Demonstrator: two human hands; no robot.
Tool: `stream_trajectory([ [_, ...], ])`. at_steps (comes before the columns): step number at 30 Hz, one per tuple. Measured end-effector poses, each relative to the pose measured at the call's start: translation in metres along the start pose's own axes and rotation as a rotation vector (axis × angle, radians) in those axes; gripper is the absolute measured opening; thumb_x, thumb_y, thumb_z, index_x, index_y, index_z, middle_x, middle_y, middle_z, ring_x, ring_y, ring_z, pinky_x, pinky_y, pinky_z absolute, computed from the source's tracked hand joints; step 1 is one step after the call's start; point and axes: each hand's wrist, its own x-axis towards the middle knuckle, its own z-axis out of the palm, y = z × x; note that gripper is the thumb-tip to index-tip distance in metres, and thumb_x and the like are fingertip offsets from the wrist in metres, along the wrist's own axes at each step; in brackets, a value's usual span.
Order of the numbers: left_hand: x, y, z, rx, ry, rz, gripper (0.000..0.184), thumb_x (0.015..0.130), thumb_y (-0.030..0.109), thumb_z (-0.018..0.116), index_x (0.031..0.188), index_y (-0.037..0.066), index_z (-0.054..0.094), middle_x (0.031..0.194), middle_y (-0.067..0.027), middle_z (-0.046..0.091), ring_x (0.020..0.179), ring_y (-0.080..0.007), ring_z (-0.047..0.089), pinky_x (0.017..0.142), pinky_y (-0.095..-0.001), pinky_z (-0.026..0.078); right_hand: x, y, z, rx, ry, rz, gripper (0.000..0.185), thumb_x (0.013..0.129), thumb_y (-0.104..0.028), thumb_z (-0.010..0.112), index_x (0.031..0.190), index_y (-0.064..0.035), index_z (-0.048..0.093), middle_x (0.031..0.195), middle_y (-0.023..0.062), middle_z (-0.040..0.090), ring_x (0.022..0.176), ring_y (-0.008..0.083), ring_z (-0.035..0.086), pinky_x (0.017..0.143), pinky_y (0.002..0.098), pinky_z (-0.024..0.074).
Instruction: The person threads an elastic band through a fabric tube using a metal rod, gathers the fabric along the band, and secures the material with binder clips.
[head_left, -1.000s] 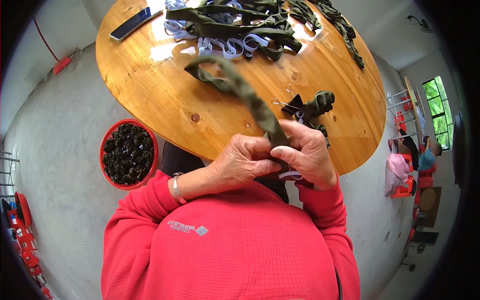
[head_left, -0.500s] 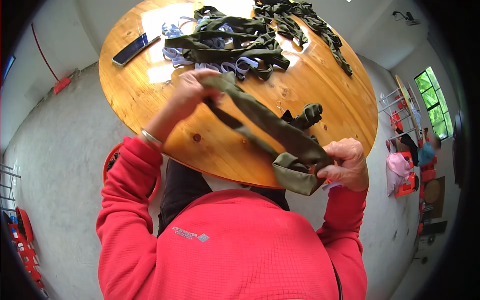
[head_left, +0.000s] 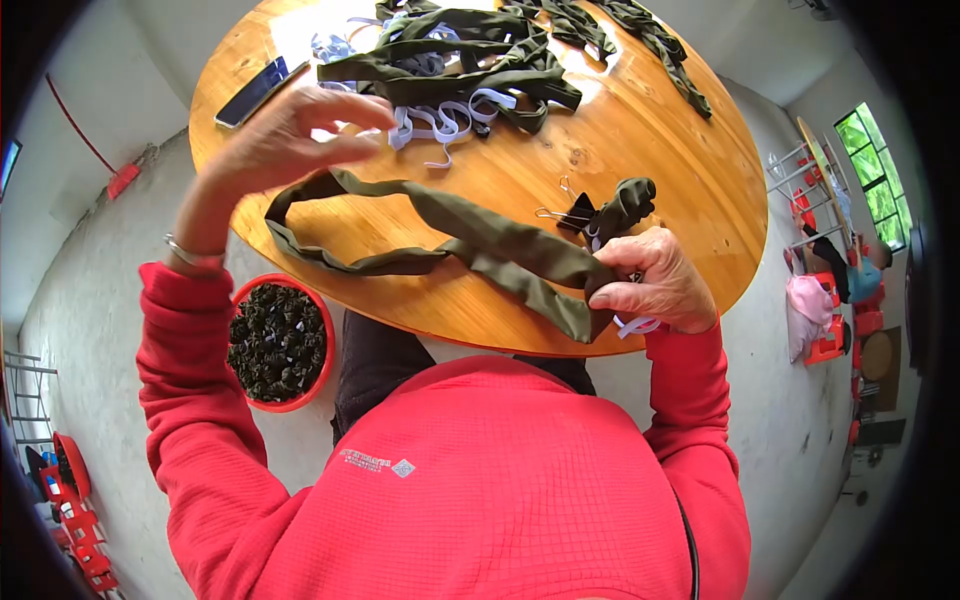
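Note:
My right hand [head_left: 660, 280] pinches one end of a long olive-green fabric band [head_left: 490, 230] at the table's near right edge, with a bit of white elastic [head_left: 638, 326] showing below the fingers. The rest of the band lies in a loop across the wooden table [head_left: 680, 200]. Raised over the table's left side, my left hand [head_left: 300, 135] is empty, thumb and fingers apart. Just beyond my right hand sit a black binder clip [head_left: 577, 213] and a bunched green piece [head_left: 628, 205].
A pile of green bands [head_left: 450, 65] with white elastics lies at the table's far side, beside a phone [head_left: 252, 92]. On the floor at left stands a red basin [head_left: 330, 345] of dark bunched pieces. Far right, a person [head_left: 862, 280] is near red stools.
My left hand has let go of the band and moved left and up. The band, stretched between both hands half a second ago, now lies looped on the table. My right hand still holds its end.

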Motion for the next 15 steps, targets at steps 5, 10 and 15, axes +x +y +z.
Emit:
stream_trajectory([
  [5, 0.004, 0.030, 0.049, 0.016, -0.334, -0.011, 0.024, 0.078, 0.005, 0.066, 0.101, 0.001, 0.063, 0.086, -0.0127, 0.066, 0.079, -0.0215, 0.063, 0.072, -0.0305, 0.048, -0.001, -0.009, 0.001, -0.080, -0.050, 0.094, 0.018, 0.068, -0.005, 0.073, 0.081, 0.0013, 0.064, 0.058, 0.0017, 0.049, 0.050, 0.0051, 0.044, 0.045, 0.0233, 0.0357],
  [10, -0.004, 0.024, 0.078, 0.340, -0.171, 0.253, 0.008, 0.074, 0.014, 0.059, 0.072, 0.007, 0.057, 0.063, -0.0130, 0.057, 0.064, -0.0327, 0.058, 0.061, -0.0410, 0.046, -0.004, -0.004, 0.010, -0.111, -0.031, 0.073, 0.024, 0.067, -0.007, 0.074, 0.087, 0.0010, 0.063, 0.055, 0.0028, 0.047, 0.047, 0.0076, 0.041, 0.045, 0.0243, 0.0342],
  [15, 0.006, 0.042, 0.129, 0.426, -0.007, 0.433, 0.010, 0.068, 0.005, 0.060, 0.076, 0.007, 0.055, 0.063, -0.0061, 0.054, 0.062, -0.0246, 0.056, 0.063, -0.0337, 0.043, 0.018, 0.006, 0.042, -0.237, 0.055, -0.066, 0.027, 0.073, -0.010, 0.072, 0.093, 0.0036, 0.060, 0.057, 0.0028, 0.048, 0.049, 0.0072, 0.041, 0.046, 0.0255, 0.0357],
])
